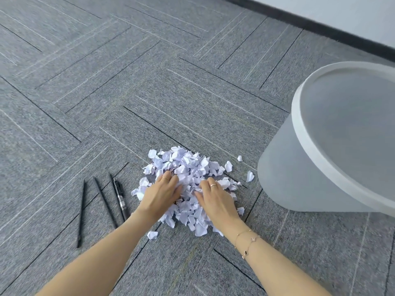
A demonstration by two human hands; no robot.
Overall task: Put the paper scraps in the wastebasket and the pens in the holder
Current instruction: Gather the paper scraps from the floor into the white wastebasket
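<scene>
White wastebasket [284, 178] right of pile, mouth open. Paper scraps [188, 165] heaped on carpet. Left hand [160, 195], right hand [215, 199] flat on heap, fingers spread, likely gathering. Three pens [119, 197] lie left. Holder unseen.

Left hand [162, 195] and right hand [215, 199] lie palm-down, side by side.

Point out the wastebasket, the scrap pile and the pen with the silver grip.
Wastebasket [299, 133], head view, on its white rim at the left.
Scrap pile [188, 163], head view, on the far part of the heap.
Pen [122, 203], head view, on its silver grip.
</scene>
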